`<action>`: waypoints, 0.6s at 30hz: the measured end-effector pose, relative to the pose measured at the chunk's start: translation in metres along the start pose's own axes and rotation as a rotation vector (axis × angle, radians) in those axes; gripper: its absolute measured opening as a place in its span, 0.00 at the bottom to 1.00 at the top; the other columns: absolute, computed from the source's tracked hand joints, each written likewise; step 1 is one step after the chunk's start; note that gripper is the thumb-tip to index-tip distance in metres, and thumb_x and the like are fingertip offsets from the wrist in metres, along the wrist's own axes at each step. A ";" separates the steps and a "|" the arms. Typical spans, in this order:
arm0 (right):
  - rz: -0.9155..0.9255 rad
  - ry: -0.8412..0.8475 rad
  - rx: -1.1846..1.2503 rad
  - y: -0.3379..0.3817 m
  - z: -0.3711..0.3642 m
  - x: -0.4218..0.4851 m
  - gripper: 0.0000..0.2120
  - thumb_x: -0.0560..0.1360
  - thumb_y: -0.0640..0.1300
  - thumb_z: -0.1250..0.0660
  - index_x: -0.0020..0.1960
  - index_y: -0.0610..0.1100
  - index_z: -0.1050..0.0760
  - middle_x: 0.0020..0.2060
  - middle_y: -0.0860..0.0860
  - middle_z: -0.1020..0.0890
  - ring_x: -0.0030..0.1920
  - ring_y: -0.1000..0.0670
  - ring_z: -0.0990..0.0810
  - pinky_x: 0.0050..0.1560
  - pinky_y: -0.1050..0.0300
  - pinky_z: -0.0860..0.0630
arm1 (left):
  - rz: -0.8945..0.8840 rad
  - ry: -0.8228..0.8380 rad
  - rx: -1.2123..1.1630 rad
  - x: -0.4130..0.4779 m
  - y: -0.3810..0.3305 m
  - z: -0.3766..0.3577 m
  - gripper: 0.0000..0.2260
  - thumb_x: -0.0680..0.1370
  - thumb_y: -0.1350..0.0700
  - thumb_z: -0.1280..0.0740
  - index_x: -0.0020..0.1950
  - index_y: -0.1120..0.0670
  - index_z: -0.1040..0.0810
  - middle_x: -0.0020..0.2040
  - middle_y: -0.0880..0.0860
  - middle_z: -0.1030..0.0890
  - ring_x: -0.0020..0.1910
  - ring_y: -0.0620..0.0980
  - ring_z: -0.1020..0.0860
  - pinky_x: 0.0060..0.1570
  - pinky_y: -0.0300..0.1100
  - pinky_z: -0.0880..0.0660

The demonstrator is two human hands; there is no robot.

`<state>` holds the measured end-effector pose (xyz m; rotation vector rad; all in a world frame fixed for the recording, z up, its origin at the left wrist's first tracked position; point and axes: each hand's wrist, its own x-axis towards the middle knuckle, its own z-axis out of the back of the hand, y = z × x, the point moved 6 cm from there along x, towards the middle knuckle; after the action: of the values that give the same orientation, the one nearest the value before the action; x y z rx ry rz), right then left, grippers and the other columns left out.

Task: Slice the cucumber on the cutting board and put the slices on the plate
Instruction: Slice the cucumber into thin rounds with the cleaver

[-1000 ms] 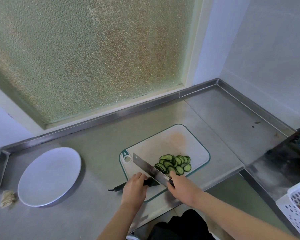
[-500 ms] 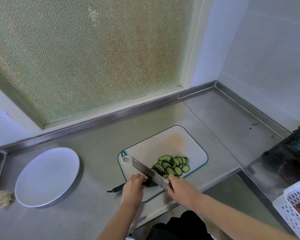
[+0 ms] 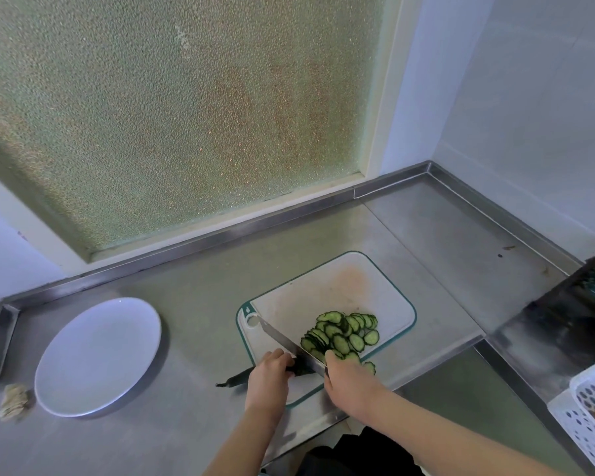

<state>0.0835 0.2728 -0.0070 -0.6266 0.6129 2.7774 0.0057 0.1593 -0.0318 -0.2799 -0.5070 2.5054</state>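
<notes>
At the near edge of the cutting board (image 3: 327, 281), the left hand (image 3: 268, 376) grips the cucumber (image 3: 237, 378) stub to steady it. The right hand (image 3: 350, 384) clenches the knife (image 3: 287, 345), its blade beside the slices (image 3: 346, 334). Left of the board, the plate (image 3: 97, 355) holds nothing. The hands hide the handle and the cut face.

Bare counter (image 3: 200, 304) between board (image 3: 385, 280), plate (image 3: 97, 355)

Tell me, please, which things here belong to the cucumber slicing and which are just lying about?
Job: cucumber, held by left hand; knife in right hand; slices; cutting board; plate.
Lying about: white basket; crumpled scrap beside the plate.
</notes>
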 end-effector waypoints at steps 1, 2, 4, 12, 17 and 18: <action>-0.004 0.003 -0.020 0.001 -0.004 0.004 0.11 0.80 0.39 0.50 0.62 0.39 0.37 0.45 0.43 0.23 0.51 0.41 0.23 0.34 0.54 0.37 | -0.002 -0.007 -0.003 -0.001 -0.001 0.000 0.07 0.73 0.61 0.35 0.50 0.56 0.22 0.50 0.50 0.21 0.53 0.50 0.26 0.42 0.41 0.31; -0.004 0.002 -0.035 0.003 -0.007 0.007 0.11 0.80 0.38 0.50 0.62 0.39 0.37 0.49 0.41 0.22 0.51 0.40 0.22 0.32 0.54 0.39 | -0.004 -0.016 -0.013 -0.001 -0.001 0.001 0.06 0.73 0.62 0.34 0.49 0.57 0.22 0.49 0.51 0.21 0.52 0.51 0.25 0.42 0.42 0.31; 0.006 -0.001 -0.038 0.005 -0.010 0.012 0.11 0.79 0.37 0.49 0.61 0.39 0.37 0.52 0.40 0.21 0.51 0.40 0.22 0.28 0.54 0.41 | -0.014 -0.033 -0.041 -0.002 -0.001 0.001 0.05 0.71 0.64 0.33 0.46 0.58 0.21 0.47 0.53 0.20 0.49 0.53 0.24 0.39 0.44 0.30; 0.007 0.002 0.065 -0.004 -0.011 0.015 0.11 0.81 0.43 0.49 0.60 0.39 0.37 0.51 0.39 0.21 0.49 0.40 0.22 0.38 0.54 0.35 | -0.018 -0.049 -0.071 -0.001 0.000 0.001 0.07 0.70 0.65 0.33 0.46 0.58 0.21 0.46 0.53 0.20 0.49 0.53 0.25 0.39 0.44 0.30; 0.003 0.024 0.152 -0.010 0.000 0.018 0.08 0.81 0.45 0.46 0.55 0.40 0.36 0.44 0.40 0.23 0.40 0.43 0.27 0.32 0.53 0.37 | -0.025 -0.048 -0.070 -0.001 0.000 0.002 0.06 0.71 0.64 0.33 0.46 0.58 0.21 0.47 0.52 0.20 0.50 0.52 0.25 0.41 0.43 0.30; 0.009 0.025 0.144 -0.011 0.001 0.018 0.09 0.81 0.45 0.46 0.55 0.40 0.36 0.41 0.42 0.24 0.39 0.43 0.27 0.32 0.52 0.37 | -0.026 -0.058 -0.080 -0.001 0.000 0.002 0.05 0.70 0.64 0.32 0.45 0.58 0.21 0.46 0.53 0.20 0.49 0.52 0.25 0.40 0.43 0.31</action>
<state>0.0704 0.2855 -0.0187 -0.6298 0.8148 2.7070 0.0060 0.1579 -0.0303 -0.2305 -0.6308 2.4771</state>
